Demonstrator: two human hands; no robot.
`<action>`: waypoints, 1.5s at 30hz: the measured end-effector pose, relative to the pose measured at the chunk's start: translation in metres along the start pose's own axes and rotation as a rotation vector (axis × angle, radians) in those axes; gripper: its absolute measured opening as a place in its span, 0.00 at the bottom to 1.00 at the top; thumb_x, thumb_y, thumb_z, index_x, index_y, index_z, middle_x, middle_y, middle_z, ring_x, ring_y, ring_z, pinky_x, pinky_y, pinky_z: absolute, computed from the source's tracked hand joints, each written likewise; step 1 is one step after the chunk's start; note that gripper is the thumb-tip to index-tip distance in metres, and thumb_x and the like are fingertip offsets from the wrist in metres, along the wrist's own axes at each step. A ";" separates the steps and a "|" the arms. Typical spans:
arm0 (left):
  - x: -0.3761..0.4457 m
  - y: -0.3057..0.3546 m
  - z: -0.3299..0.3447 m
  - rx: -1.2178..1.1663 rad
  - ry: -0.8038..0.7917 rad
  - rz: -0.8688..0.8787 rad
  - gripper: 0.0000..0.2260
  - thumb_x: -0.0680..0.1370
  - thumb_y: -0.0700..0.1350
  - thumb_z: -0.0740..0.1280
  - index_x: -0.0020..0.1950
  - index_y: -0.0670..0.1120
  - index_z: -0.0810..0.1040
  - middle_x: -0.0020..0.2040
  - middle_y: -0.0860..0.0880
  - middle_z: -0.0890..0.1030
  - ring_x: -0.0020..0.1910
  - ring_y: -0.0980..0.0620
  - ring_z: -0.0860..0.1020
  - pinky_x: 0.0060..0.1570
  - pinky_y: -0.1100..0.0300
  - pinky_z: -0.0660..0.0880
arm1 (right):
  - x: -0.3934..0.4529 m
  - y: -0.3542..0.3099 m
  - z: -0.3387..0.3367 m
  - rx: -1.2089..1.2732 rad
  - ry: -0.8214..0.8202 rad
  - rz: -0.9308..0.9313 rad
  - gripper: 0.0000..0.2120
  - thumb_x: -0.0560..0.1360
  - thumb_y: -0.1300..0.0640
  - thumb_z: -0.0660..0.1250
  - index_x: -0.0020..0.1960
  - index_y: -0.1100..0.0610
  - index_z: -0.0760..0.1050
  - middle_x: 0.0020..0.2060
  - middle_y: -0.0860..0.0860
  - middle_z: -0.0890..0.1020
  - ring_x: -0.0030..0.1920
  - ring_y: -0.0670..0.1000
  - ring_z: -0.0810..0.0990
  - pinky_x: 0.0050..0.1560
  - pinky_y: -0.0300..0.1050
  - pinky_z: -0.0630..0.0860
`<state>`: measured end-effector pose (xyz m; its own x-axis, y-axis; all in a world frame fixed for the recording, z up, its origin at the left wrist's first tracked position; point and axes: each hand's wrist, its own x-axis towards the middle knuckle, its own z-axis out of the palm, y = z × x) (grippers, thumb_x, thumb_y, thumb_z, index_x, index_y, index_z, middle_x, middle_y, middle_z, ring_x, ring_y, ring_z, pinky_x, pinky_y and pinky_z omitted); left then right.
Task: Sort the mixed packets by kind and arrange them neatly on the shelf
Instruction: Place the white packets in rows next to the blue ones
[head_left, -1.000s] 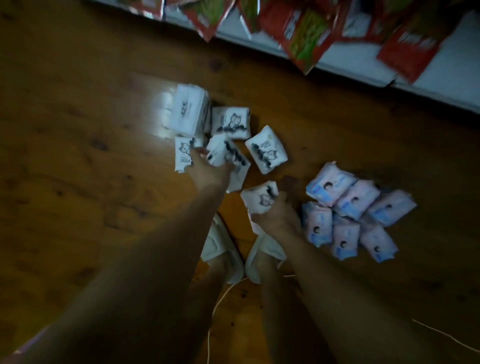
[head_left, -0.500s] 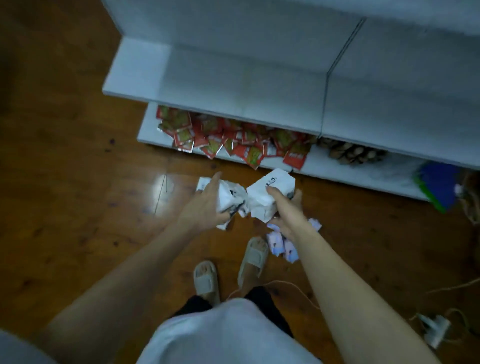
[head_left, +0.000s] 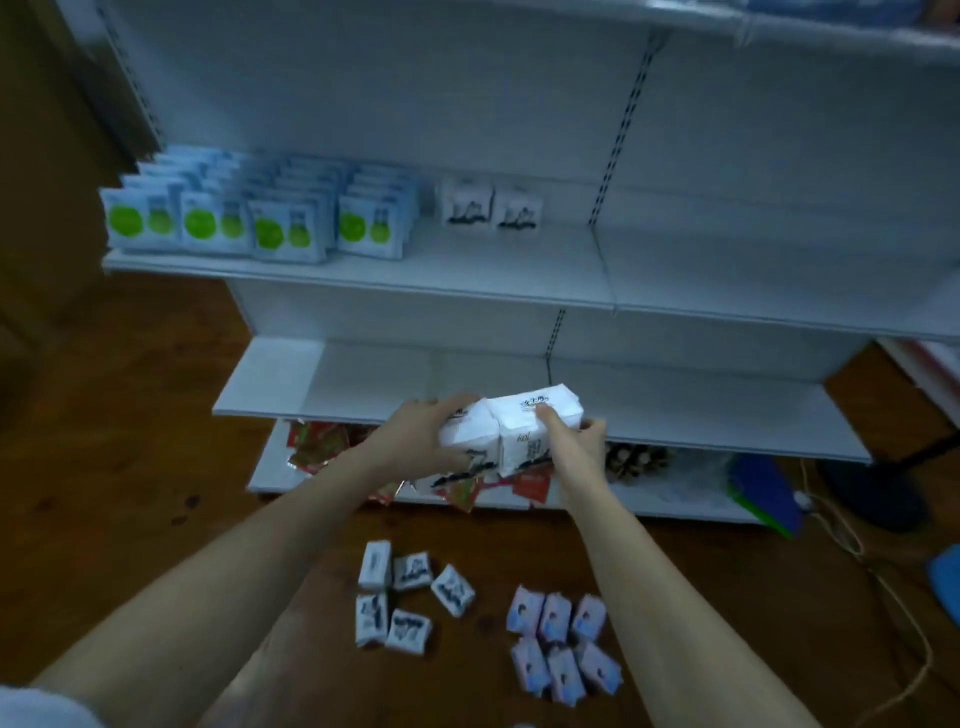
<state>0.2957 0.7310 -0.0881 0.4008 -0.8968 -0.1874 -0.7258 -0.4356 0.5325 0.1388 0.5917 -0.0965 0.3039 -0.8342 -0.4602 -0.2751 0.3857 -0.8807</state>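
A: In front of the middle shelf (head_left: 675, 410), both hands now carry white cat-print packets (head_left: 524, 434), pressed side by side into one block. A second ago those packets lay on the floor and the hands were down among them; now they are up at shelf height.

B: So the pick-up is done?

A: For this handful, I'd judge so. The next step is placing them, probably beside the two matching white packets (head_left: 491, 203) already standing on the upper shelf (head_left: 519, 260), just right of the green-dot packets (head_left: 249, 218).

B: And the grips?

A: The left hand (head_left: 415, 441) is wrapped round the left end of the block, thumb over the top. The right hand (head_left: 569, 447) clasps the right end, one finger across the upper face. Both arms reach forward and up, the forearms converging on the block.

B: What's left below?

A: Five white cat packets on the floor (head_left: 400, 597), and a cluster of pink-and-blue packets (head_left: 563, 642) near them. Red sachets (head_left: 317, 444) crowd the bottom shelf. Sorting is only partway along, by my reading.
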 end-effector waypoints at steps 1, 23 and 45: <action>0.006 0.012 -0.009 0.029 0.019 0.017 0.36 0.70 0.55 0.71 0.75 0.60 0.61 0.58 0.48 0.76 0.53 0.48 0.73 0.52 0.55 0.74 | 0.001 -0.011 -0.007 -0.065 0.004 -0.063 0.24 0.70 0.41 0.72 0.56 0.50 0.63 0.52 0.52 0.78 0.50 0.55 0.80 0.54 0.59 0.79; 0.153 0.175 -0.054 0.227 0.121 0.177 0.45 0.62 0.54 0.80 0.75 0.50 0.64 0.62 0.50 0.73 0.61 0.49 0.71 0.61 0.56 0.70 | 0.103 -0.134 -0.140 -0.486 -0.134 -0.640 0.34 0.63 0.49 0.77 0.65 0.40 0.67 0.58 0.51 0.65 0.53 0.53 0.75 0.52 0.46 0.78; 0.489 0.112 -0.136 0.464 0.326 0.178 0.34 0.69 0.57 0.75 0.72 0.54 0.67 0.65 0.47 0.71 0.66 0.43 0.65 0.60 0.46 0.67 | 0.379 -0.271 -0.042 -0.483 0.126 -0.608 0.32 0.67 0.53 0.78 0.66 0.52 0.68 0.65 0.56 0.61 0.48 0.53 0.73 0.49 0.38 0.71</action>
<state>0.4867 0.2544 -0.0077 0.3479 -0.9212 0.1744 -0.9369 -0.3345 0.1018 0.2902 0.1551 -0.0277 0.4307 -0.8933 0.1281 -0.4685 -0.3427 -0.8143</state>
